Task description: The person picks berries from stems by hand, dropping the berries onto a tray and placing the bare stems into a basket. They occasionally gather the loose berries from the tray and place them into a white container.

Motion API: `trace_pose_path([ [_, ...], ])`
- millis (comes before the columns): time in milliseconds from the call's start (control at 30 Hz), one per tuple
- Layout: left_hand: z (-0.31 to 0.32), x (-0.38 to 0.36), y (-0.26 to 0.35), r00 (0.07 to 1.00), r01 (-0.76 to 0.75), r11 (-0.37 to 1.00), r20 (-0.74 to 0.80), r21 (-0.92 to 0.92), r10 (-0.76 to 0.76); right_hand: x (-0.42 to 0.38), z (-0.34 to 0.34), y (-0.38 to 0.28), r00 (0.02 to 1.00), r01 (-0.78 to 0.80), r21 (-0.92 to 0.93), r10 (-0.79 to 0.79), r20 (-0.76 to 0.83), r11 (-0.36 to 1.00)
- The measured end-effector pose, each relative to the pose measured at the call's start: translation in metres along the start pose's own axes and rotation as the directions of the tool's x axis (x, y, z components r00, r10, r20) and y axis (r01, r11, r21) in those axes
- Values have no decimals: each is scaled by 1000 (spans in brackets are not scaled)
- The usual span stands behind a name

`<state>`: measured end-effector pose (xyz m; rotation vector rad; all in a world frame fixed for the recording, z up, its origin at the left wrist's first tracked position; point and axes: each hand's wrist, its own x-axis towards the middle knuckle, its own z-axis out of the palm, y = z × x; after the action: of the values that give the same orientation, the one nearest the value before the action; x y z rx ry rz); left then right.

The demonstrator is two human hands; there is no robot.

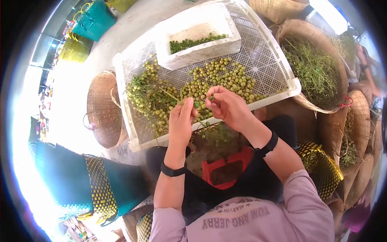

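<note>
Head view: the left hand (182,121) is closed on a thin green stem (172,95), and the right hand (228,105) pinches one green berry (211,97) just beside it, both over the near edge of the white tray (264,60). Loose berries (225,76), too many to count, lie on the tray beyond the hands, with one bunch (141,90) to the left and one white box (201,52) farther back, holding smaller green berries (187,45).

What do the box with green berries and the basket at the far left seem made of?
Box: probably polystyrene foam, matte white, thick-walled with scuffed edges. Basket: likely bamboo or rattan, brown with slight sheen; woven strips show.
</note>
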<state>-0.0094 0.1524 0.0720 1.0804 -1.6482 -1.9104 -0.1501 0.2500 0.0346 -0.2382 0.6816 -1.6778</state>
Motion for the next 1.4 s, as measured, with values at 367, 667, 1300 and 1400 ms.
trace_pose_path([
  [367, 5, 8, -10, 974, -216, 907, 147, 361, 173, -1, 12, 3, 999, -36, -543, 43, 0, 839],
  [667, 18, 14, -9, 962, -273, 899, 123, 342, 245, 3, 1, 2, 987, -73, -245, 105, 120, 967],
  [1300, -1, 21, 19, 990, 16, 968, 136, -251, 19, 11, 5, -4, 999, -41, -416, 46, 1, 908],
  [1400, -6, 27, 21, 981, -8, 939, 178, -344, 73, 13, 15, -3, 988, 23, -473, 52, 145, 881],
])
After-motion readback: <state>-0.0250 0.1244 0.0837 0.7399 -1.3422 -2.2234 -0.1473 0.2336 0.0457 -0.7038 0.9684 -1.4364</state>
